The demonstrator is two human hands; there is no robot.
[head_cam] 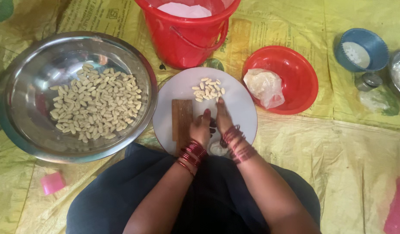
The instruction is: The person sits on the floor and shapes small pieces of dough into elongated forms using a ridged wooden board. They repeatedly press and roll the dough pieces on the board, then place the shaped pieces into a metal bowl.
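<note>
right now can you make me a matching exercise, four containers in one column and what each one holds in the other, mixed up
Containers:
1. large round steel bowl
2. flat white round plate
3. shallow red plastic bowl
4. small blue plastic cup

Contents:
A. crumpled clear plastic bag
B. big heap of pale shaped dough pieces
C. white powder
D. ridged wooden board and a small pile of dough pieces

Pairs: 1-B, 2-D, 3-A, 4-C

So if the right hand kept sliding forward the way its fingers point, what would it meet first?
Probably the small heap of pale shaped dough pieces on the round white plate; the right hand points straight at it, its fingertips almost touching.
</note>
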